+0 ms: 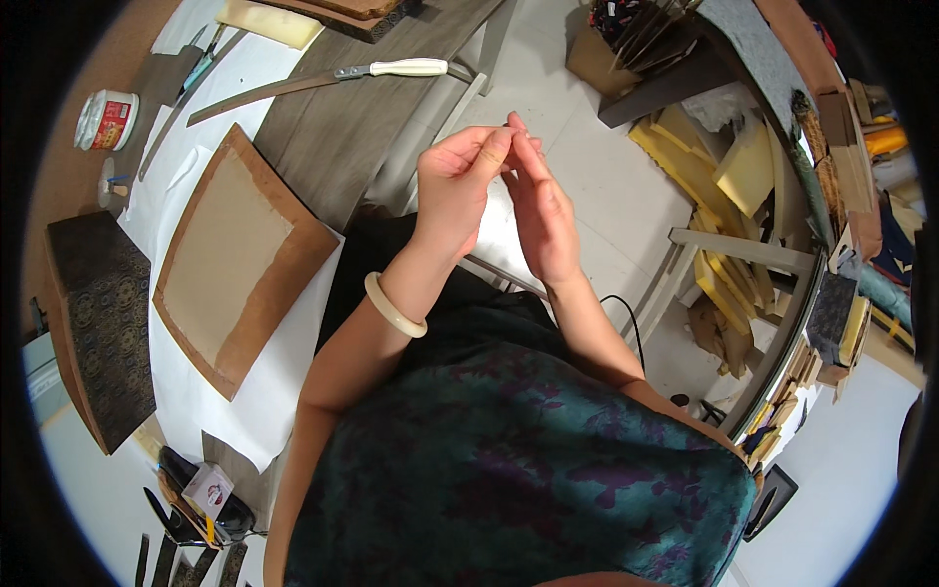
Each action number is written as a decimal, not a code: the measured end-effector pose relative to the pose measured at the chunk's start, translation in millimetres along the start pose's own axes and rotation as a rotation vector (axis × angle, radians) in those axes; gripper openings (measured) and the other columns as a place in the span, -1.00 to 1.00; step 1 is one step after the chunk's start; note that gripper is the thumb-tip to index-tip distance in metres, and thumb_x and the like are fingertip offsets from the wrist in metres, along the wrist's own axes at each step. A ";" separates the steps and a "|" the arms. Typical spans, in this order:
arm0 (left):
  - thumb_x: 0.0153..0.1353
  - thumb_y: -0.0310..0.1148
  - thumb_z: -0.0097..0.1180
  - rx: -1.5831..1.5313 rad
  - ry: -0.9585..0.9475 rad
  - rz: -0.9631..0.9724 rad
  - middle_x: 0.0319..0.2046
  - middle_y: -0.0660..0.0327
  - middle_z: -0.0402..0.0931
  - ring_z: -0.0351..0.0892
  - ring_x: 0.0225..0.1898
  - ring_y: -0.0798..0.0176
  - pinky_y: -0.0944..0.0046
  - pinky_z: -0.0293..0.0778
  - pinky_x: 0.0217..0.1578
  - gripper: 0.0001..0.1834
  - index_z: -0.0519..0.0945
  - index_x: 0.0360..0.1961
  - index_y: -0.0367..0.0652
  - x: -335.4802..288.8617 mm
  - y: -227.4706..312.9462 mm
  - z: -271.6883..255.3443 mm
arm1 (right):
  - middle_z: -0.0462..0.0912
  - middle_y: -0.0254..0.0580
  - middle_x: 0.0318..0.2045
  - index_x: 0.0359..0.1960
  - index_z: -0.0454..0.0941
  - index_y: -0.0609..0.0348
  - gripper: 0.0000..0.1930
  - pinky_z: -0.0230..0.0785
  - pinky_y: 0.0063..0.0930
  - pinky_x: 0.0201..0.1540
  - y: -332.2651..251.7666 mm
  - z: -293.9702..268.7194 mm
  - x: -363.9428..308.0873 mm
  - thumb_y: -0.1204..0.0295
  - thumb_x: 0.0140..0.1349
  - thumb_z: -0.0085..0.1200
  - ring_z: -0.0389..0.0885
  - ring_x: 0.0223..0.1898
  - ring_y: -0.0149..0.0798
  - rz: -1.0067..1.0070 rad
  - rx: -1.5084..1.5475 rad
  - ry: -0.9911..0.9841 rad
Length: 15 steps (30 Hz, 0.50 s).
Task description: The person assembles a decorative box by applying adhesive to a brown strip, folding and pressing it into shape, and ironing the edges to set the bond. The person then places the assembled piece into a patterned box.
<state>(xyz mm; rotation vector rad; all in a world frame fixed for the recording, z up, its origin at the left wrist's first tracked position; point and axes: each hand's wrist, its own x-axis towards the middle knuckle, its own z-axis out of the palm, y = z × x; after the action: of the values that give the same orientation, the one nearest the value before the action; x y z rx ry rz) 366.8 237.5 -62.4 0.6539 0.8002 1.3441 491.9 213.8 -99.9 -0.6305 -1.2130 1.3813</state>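
Brown-edged panel [233, 262] lies left of both touching hands [452, 201].

Bright, clear centre; bowed edges, black corners.

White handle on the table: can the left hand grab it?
Probably yes: the white handle lies by the table edge, with nothing seen between it and the left hand. It would first part from the right hand.
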 end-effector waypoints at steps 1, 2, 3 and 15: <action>0.47 -0.39 0.10 0.025 -0.017 0.010 -0.16 0.00 0.71 0.70 -0.13 0.21 0.21 0.59 0.01 -0.77 0.65 -0.12 -0.39 -0.4 2.2 -3.5 | -0.09 0.06 0.58 0.50 0.22 0.14 -0.39 -0.24 0.00 0.56 -5.8 1.3 1.4 0.06 0.56 -0.26 -0.09 0.58 0.02 0.051 0.127 -0.005; 0.46 -0.40 0.11 0.049 -0.033 0.021 -0.13 -0.01 0.70 0.70 -0.08 0.18 0.20 0.57 0.09 -0.77 0.65 -0.09 -0.39 -0.7 3.5 -4.9 | -0.11 0.02 0.59 0.51 0.19 0.10 -0.38 -0.21 0.02 0.56 -9.2 1.6 2.1 0.03 0.56 -0.29 -0.06 0.58 -0.01 0.102 0.255 -0.010; 0.40 -0.46 0.19 0.037 -0.006 0.078 -0.22 0.01 0.74 0.70 -0.26 0.33 0.38 0.60 -0.46 -0.82 0.67 -0.12 -0.40 -0.4 4.4 -1.5 | -0.04 0.00 0.58 0.48 0.25 0.12 -0.40 -0.12 -0.01 0.54 -7.6 -0.2 1.2 0.06 0.55 -0.31 0.02 0.54 -0.06 0.130 0.348 0.010; 0.44 -0.35 0.17 0.311 -0.038 0.153 -0.52 0.28 0.60 0.49 -0.54 0.48 0.44 0.39 -0.47 -0.75 0.58 -0.39 -0.26 0.7 6.3 5.9 | 0.29 0.06 0.43 0.17 0.57 0.28 -0.51 0.04 -0.11 0.46 -15.5 -7.5 8.2 0.16 0.55 -0.26 0.23 0.44 -0.11 0.148 0.598 0.083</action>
<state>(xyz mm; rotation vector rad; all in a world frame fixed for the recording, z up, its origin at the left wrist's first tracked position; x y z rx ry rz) 368.0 239.2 -54.0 0.9984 0.9534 1.3518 502.7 221.2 -86.1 -0.3498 -0.6402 1.7214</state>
